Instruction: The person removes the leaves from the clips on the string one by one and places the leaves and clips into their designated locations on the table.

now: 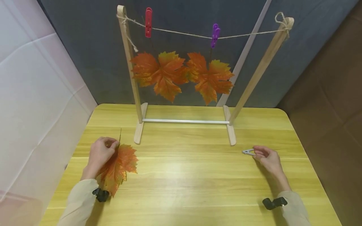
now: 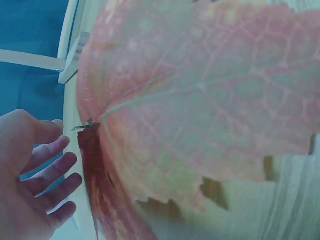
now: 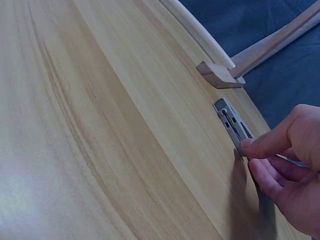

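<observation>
An orange artificial maple leaf [image 1: 124,161] hangs from the thumb and fingertips of my left hand [image 1: 102,153], which pinches its thin stem above the front left of the table. The leaf [image 2: 200,100] fills much of the left wrist view, beside the fingers. Over on the right, my right hand [image 1: 268,158] pinches a grey clothespin [image 1: 248,152] between thumb and fingers, its tip pointing left. The right wrist view shows the clothespin [image 3: 232,122] just above the tabletop, with the thumb on its handle end.
A wooden rack [image 1: 230,125] stands at the table's back, a string [image 1: 181,32] tied between its posts. A red clothespin [image 1: 148,22] and a purple clothespin [image 1: 215,35] grip the string, with two maple leaves [image 1: 162,75] hanging below. A dark cloth [image 1: 181,12] hangs behind.
</observation>
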### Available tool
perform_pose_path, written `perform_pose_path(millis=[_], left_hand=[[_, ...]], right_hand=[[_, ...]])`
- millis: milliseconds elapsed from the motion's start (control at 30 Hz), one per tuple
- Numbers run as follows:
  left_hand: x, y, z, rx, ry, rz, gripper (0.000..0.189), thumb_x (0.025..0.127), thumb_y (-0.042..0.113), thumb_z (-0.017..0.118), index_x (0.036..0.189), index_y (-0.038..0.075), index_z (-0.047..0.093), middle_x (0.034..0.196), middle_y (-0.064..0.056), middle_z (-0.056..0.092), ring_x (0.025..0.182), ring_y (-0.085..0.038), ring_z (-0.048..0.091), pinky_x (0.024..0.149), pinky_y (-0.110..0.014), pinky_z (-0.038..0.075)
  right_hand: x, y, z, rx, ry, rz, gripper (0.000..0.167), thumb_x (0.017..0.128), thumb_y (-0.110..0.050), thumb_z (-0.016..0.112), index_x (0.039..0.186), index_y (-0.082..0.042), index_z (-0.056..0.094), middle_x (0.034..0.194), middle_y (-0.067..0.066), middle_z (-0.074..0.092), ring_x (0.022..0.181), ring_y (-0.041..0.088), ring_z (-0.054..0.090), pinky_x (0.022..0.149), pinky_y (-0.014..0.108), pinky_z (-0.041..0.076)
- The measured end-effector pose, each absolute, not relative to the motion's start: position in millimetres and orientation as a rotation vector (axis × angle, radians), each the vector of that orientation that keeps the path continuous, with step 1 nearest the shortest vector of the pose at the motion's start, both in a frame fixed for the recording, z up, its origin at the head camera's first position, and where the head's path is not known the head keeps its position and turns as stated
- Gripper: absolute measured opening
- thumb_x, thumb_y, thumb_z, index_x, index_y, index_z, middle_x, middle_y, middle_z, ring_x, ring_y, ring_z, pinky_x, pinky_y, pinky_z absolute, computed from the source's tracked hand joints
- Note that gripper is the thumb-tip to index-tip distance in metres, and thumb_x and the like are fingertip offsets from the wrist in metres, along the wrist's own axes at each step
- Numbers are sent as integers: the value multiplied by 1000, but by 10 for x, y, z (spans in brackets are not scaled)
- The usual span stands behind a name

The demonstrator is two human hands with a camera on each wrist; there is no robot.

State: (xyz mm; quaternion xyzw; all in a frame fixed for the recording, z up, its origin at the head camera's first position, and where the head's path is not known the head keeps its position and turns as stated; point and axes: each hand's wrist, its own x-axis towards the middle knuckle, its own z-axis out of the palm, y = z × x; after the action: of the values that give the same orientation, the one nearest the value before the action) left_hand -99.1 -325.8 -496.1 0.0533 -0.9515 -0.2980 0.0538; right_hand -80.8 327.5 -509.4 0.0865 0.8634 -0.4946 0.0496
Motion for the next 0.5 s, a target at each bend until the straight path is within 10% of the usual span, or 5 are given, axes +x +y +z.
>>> perform_pose_path(millis=[500], left_hand=[[-990,-3129,-4657,101,-2885,-960,34,101,24,62,121,-3,68,130,-34,60,101,-51,64,89,-65,47]], right_hand=[[-853,3276,-4772,167,2749,-1475,41,95,-6,68,132,7,60,128,31,64,92,-14,59,81,7,50]])
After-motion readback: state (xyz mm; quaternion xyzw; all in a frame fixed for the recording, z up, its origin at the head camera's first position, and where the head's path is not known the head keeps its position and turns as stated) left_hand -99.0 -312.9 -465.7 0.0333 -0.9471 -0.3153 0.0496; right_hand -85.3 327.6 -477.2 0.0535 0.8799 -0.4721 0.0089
